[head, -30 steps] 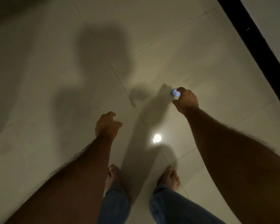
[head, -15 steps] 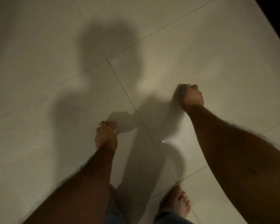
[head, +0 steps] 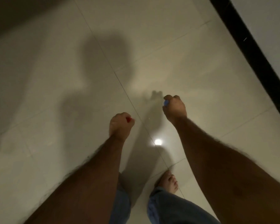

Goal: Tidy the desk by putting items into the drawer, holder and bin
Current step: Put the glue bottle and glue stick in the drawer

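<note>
My left hand (head: pixel 120 125) is curled into a fist over the floor, and a small red thing (head: pixel 128 119) peeks out between the thumb and the bent fingers, so it is gripped there. My right hand (head: pixel 174 107) is clenched too, held a little farther forward, and a small blue rounded object (head: pixel 166 102) shows at the edge of its curled fingers; the picture is dim and soft, so I cannot tell what either item really is. Both bare forearms reach down and forward from the bottom corners of the view, the hands well apart from each other.

Below them lies a glossy pale tiled floor (head: pixel 47 110) with thin grout lines crossing it. A bright round reflection of a lamp (head: pixel 158 141) sits on the tile between my arms. Shadows of my head, arms and fists fall across the tiles ahead. Near the bottom edge I see my bare right foot (head: pixel 169 181) and the blue denim trouser legs (head: pixel 168 207). A black skirting strip (head: pixel 249 50) runs diagonally along the top right, beside a pale wall.
</note>
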### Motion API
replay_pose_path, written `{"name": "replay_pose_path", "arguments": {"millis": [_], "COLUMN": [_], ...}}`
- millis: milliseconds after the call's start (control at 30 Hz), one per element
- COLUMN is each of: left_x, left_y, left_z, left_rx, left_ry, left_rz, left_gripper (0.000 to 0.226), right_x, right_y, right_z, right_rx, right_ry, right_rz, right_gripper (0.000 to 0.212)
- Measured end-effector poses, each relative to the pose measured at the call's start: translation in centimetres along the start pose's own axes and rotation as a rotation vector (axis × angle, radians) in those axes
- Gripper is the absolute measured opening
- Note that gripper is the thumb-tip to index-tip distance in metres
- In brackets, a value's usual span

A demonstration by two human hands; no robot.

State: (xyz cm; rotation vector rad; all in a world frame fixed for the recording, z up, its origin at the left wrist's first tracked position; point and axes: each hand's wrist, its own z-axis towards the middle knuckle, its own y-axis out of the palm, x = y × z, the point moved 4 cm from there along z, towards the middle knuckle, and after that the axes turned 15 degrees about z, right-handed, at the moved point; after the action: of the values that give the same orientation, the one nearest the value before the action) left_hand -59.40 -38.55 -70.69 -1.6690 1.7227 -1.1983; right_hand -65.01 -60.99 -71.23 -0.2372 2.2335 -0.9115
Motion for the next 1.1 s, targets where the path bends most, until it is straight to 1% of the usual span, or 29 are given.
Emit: {"name": "replay_pose_path", "arguments": {"millis": [100, 200, 233, 300, 400, 467, 533, 600, 700, 767, 833, 967, 1100], "left_x": [3.3, 6.3, 7.2, 8.7, 10.9, 12.0, 12.9, 13.8, 14.4, 14.1, 13.3, 10.1, 5.2], "left_y": [-7.2, -14.7, -17.7, -22.9, -31.8, -36.8, -42.0, -46.8, -53.0, -56.9, -60.0, -64.7, -69.4], "left_z": [-3.5, -7.8, -9.5, -12.4, -17.5, -20.8, -24.3, -27.4, -31.1, -32.9, -33.6, -34.3, -34.6], "left_rx": [-0.02, -0.104, -0.123, -0.112, -0.071, -0.065, -0.057, -0.023, 0.038, 0.08, 0.112, 0.121, 0.151], "left_ry": [-0.014, -0.048, -0.065, -0.076, -0.084, -0.089, -0.092, -0.072, -0.035, -0.003, -0.007, 0.022, 0.069], "left_rz": [-0.193, -0.47, -0.568, -0.689, -0.824, -0.893, -0.963, -1.029, -1.075, -1.103, -1.151, -1.197, -1.222], "left_gripper": [0.02, 0.012, 0.008, 0.003, 0.01, 0.014, 0.015, 0.013, 0.01, 0.008, 0.003, 0.021, 0.03], "right_x": [-5.8, -12.0, -14.1, -17.6, -23.6, -27.3, -31.2, -35.1, -40.3, -43.7, -46.4, -51.7, -57.8], "right_y": [-4.9, -10.7, -12.9, -16.2, -22.3, -25.7, -29.3, -32.6, -36.4, -38.2, -39.4, -39.6, -37.4], "right_z": [-5.2, -11.1, -13.2, -16.9, -23.0, -26.7, -30.4, -33.3, -36.5, -38.3, -39.2, -40.5, -41.5], "right_rx": [-0.005, 0.022, 0.034, 0.034, -0.022, -0.093, -0.165, -0.197, -0.177, -0.173, -0.174, -0.165, -0.153], "right_ry": [-0.031, -0.044, -0.034, -0.023, -0.02, -0.022, -0.054, -0.127, -0.211, -0.267, -0.305, -0.374, -0.438], "right_rz": [0.115, 0.234, 0.296, 0.46, 0.735, 0.857, 0.925, 0.946, 0.943, 0.925, 0.892, 0.797, 0.729], "right_gripper": [0.044, 0.045, 0.043, 0.035, 0.026, 0.026, 0.03, 0.032, 0.032, 0.033, 0.035, 0.04, 0.034]}}
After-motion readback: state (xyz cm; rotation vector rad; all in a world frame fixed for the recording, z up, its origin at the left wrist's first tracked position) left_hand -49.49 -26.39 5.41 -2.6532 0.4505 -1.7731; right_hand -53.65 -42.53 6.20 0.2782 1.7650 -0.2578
